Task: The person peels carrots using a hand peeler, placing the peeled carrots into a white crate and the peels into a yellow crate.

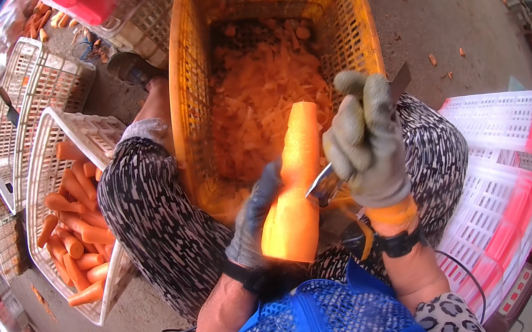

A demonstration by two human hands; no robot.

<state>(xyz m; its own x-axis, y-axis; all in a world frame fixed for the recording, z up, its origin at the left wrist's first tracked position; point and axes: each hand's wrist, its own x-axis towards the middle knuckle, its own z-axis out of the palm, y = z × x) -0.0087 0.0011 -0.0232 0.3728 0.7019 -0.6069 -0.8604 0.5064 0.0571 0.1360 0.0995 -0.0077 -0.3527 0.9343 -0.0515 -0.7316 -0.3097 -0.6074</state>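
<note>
My left hand, in a grey-blue work glove, holds a large peeled carrot upright over my lap, its narrower end pointing away from me. My right hand, gloved in pale grey, is closed around a peeler whose metal head is against or very near the carrot's right side. A flat dark blade sticks out beyond the right hand; what it belongs to is hidden. Beyond the carrot, between my legs, stands an orange plastic crate with carrot peelings and a few carrot pieces inside.
At left a tilted white crate holds many peeled carrots. Other white crates stand behind it, one with a dark-bladed tool on its rim. White-and-pink baskets are at right. Scraps lie on the concrete floor.
</note>
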